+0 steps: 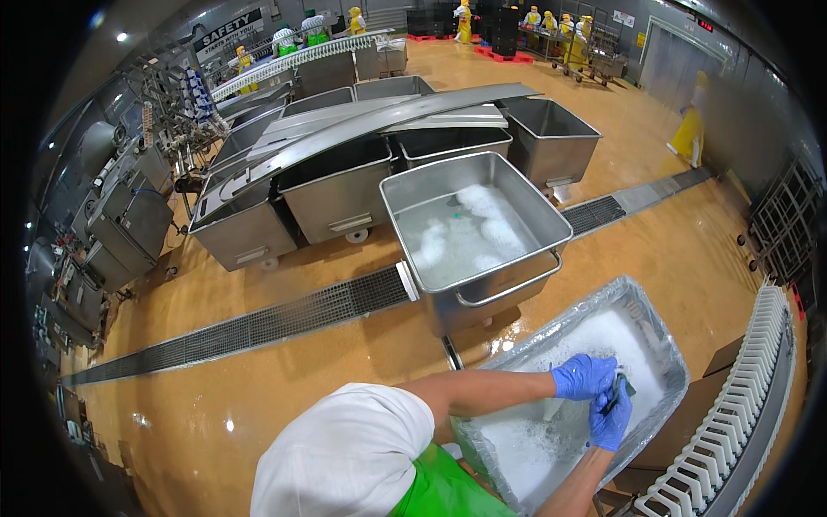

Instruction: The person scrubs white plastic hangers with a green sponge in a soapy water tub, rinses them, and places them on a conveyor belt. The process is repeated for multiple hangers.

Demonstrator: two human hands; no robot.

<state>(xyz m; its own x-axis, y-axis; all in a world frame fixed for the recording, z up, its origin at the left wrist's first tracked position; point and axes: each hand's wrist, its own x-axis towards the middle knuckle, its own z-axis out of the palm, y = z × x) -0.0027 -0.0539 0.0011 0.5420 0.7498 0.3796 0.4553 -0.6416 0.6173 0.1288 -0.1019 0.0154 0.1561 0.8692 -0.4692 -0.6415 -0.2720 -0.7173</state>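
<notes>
Both my hands wear blue gloves and meet above a plastic-lined tub (676, 366) of white suds. My left hand (582, 377) reaches across from the left, its fingers closed around a small whitish piece too hidden to name. In my right hand (610, 422) is a dark green scouring pad (617, 393), pressed up against the left hand's fingertips. A pale object (551, 408) shows in the suds just below my left wrist; its kind is unclear.
A steel bin (508, 297) of sudsy water stands beyond the tub. More steel bins (332, 202), with long metal panels (379, 121) across them, are behind it. A conveyor of white slats (732, 414) curves along the right. Floor drains (258, 323) cross the floor; several people work far off.
</notes>
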